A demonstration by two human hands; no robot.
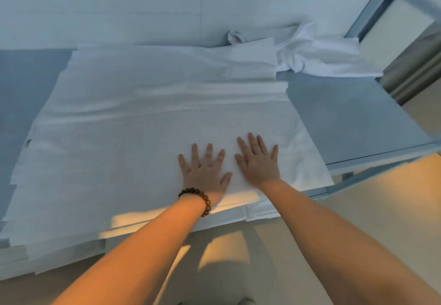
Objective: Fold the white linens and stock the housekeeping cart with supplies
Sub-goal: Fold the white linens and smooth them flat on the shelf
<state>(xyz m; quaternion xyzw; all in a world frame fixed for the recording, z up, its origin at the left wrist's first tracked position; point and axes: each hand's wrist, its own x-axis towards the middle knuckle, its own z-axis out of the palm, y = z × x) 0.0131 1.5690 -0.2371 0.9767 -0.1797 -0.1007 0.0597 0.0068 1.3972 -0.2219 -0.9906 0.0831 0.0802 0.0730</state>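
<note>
Left hand (205, 171) and right hand (257, 161) lie flat on the white linen (143, 113).
The linen spreads over the bench (21, 90) from 9 o'clock to centre. Both hands rest side by side at its near edge, fingers straight and splayed, grasping nothing; a bead bracelet (198, 199) circles the left wrist. A crumpled linen (317, 54) sits at 1 o'clock.

Both your hands lie flat, fingers spread, on the white linen (152, 123) near the table's (353, 118) front edge, your left hand (204, 171) just beside your right hand (257, 161), not touching. A beaded bracelet (199, 198) circles your left wrist. The linen's front edge hangs over the table's front edge, and a crumpled white cloth (307, 54) sits toward the table's far right corner.
</note>
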